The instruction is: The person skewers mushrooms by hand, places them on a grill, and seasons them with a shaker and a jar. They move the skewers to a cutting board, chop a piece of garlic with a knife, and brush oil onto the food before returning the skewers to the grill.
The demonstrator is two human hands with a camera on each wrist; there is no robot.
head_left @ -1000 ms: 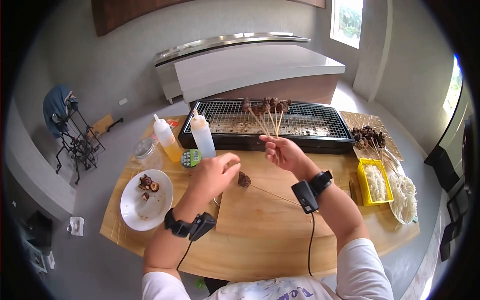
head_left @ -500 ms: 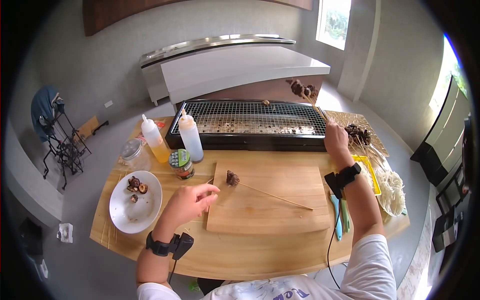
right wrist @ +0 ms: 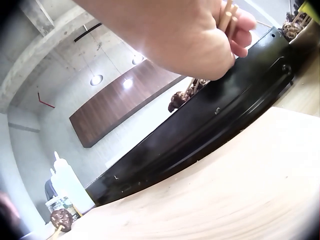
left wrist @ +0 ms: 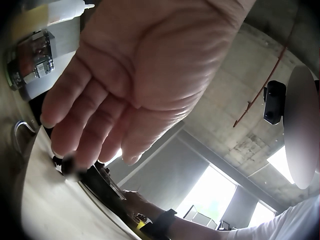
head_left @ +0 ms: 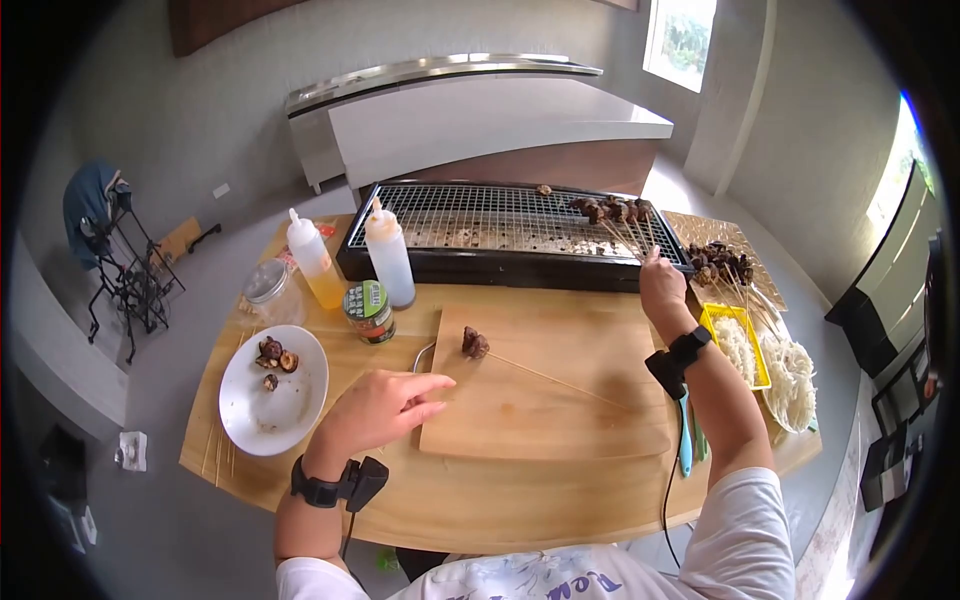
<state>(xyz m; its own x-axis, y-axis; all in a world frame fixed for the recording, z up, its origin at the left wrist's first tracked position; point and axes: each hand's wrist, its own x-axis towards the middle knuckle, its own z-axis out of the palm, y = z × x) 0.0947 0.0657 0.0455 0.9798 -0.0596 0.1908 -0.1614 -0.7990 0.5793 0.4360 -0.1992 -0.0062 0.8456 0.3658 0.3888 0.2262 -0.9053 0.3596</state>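
My right hand (head_left: 665,288) grips the sticks of several mushroom skewers (head_left: 612,210). Their dark mushroom ends lie over the right end of the long black grill (head_left: 480,266), close to its wire mesh. In the right wrist view, stick ends (right wrist: 227,21) poke out between thumb and fingers. A single mushroom skewer (head_left: 475,343) lies on the wooden board (head_left: 540,425), its stick pointing to the right. My left hand (head_left: 375,408) hovers by the board's left edge with nothing in it; its fingers (left wrist: 95,120) are loosely extended in the left wrist view.
Two squeeze bottles (head_left: 390,262), a green-lidded jar (head_left: 368,312) and a clear jar (head_left: 270,290) stand left of the board. A white plate (head_left: 235,425) holds mushroom pieces. On the right are more skewers (head_left: 715,262), a yellow basket (head_left: 758,350) of white strands and a blue-handled utensil (head_left: 685,445).
My right hand has carried the bunch of skewers from the middle to the right and lowered it onto the grill's right end. The left hand has drawn back from the bunch toward the board's left edge.
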